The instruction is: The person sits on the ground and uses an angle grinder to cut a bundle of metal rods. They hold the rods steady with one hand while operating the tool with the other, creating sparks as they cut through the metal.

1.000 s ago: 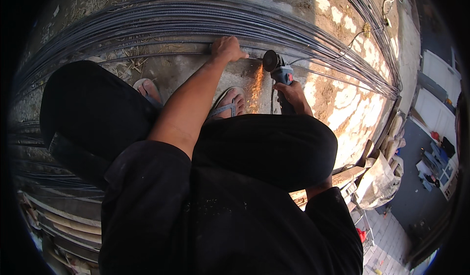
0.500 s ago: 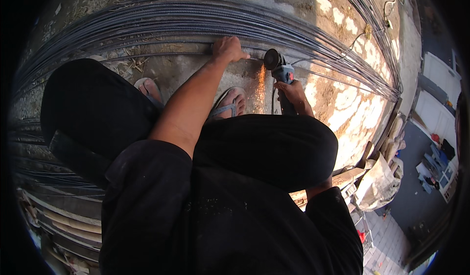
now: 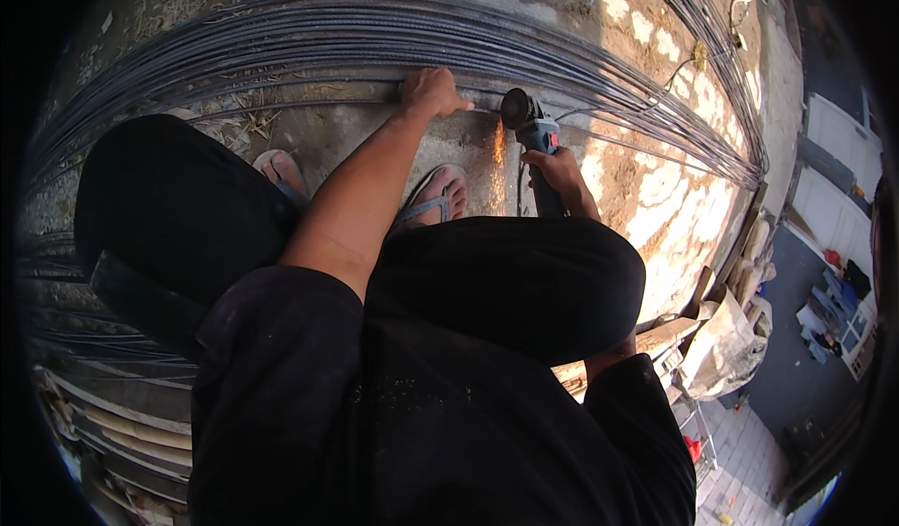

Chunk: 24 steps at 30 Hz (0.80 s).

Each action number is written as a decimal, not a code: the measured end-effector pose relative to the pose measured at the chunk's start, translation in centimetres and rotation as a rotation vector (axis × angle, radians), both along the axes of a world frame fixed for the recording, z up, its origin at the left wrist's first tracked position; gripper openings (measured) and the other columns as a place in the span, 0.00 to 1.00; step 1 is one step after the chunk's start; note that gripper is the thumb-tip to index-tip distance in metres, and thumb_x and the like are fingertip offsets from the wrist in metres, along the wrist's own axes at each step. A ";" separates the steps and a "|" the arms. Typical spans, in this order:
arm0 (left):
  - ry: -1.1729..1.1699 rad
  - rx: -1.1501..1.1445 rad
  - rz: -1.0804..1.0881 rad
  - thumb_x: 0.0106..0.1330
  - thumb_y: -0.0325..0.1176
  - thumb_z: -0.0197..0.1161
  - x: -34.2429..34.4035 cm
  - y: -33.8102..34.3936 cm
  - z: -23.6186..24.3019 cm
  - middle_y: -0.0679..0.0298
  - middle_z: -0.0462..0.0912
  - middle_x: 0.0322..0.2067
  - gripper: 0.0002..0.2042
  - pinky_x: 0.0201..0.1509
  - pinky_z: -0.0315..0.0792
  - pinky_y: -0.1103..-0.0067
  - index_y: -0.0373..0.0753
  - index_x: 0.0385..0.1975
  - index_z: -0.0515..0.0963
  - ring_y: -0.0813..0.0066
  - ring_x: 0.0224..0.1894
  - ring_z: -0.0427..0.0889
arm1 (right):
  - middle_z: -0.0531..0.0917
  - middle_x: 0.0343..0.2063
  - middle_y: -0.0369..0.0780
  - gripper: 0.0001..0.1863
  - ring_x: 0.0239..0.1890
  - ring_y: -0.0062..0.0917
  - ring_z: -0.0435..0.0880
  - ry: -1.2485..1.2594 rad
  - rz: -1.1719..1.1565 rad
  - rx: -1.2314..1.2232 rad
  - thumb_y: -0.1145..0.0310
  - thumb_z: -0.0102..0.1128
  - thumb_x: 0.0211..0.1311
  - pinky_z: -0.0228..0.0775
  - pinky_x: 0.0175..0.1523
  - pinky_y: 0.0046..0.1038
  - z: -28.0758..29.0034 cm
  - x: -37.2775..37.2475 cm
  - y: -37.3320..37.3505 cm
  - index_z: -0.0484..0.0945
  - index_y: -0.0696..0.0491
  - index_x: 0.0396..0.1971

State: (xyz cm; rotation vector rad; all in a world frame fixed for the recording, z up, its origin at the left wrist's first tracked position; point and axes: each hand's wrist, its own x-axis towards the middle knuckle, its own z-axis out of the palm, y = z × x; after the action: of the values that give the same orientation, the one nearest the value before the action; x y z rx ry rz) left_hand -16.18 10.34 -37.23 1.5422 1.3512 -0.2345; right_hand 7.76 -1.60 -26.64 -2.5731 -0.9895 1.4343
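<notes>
I squat over a long bundle of dark steel rods (image 3: pixel 309 44) laid across the concrete ground. My left hand (image 3: pixel 431 93) grips one rod (image 3: pixel 328 103) at the bundle's near edge. My right hand (image 3: pixel 560 172) holds a blue angle grinder (image 3: pixel 530 125) by its body. Its disc (image 3: pixel 513 108) meets the rod just right of my left hand. Orange sparks (image 3: pixel 497 156) stream down toward my sandalled right foot (image 3: pixel 438 200).
My left foot (image 3: pixel 281 172) stands by my black-trousered knees. The grinder's cable (image 3: pixel 655 91) trails right across sunlit concrete. More rods curve along the right edge (image 3: pixel 712 30). Stacked rods lie lower left (image 3: pixel 84 395). Sacks and clutter sit at right (image 3: pixel 721 339).
Hands and grinder stay almost in place at the same spot on the rod. The spark stream keeps flowing down from the disc.
</notes>
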 end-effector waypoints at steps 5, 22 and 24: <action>0.011 -0.015 -0.001 0.54 0.58 0.77 -0.2 0.0 0.7 0.54 0.85 0.56 0.32 0.64 0.76 0.66 0.39 0.51 0.84 0.57 0.61 0.82 | 0.82 0.22 0.44 0.24 0.21 0.30 0.85 0.036 -0.017 -0.048 0.59 0.75 0.51 0.75 0.26 0.33 0.8 -0.4 0.1 0.81 0.67 0.33; -0.008 0.021 -0.007 0.54 0.58 0.78 0.1 0.0 0.5 0.52 0.85 0.55 0.32 0.63 0.77 0.64 0.37 0.50 0.84 0.55 0.61 0.82 | 0.83 0.23 0.42 0.22 0.21 0.29 0.84 -0.026 0.036 0.001 0.60 0.76 0.52 0.75 0.27 0.33 -1.2 1.8 -0.9 0.82 0.67 0.33; -0.011 0.024 -0.009 0.54 0.58 0.78 0.2 0.0 0.4 0.52 0.85 0.55 0.32 0.63 0.77 0.64 0.37 0.50 0.85 0.55 0.61 0.82 | 0.83 0.23 0.43 0.22 0.21 0.30 0.84 -0.039 0.050 0.026 0.60 0.76 0.52 0.76 0.27 0.33 -1.4 1.9 -0.8 0.82 0.67 0.33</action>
State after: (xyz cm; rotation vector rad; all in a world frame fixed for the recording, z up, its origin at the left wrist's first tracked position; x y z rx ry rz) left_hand -15.99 10.36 -36.80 1.5675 1.3431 -0.2165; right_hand 9.62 -2.43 -28.03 -2.5853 -1.0771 1.3779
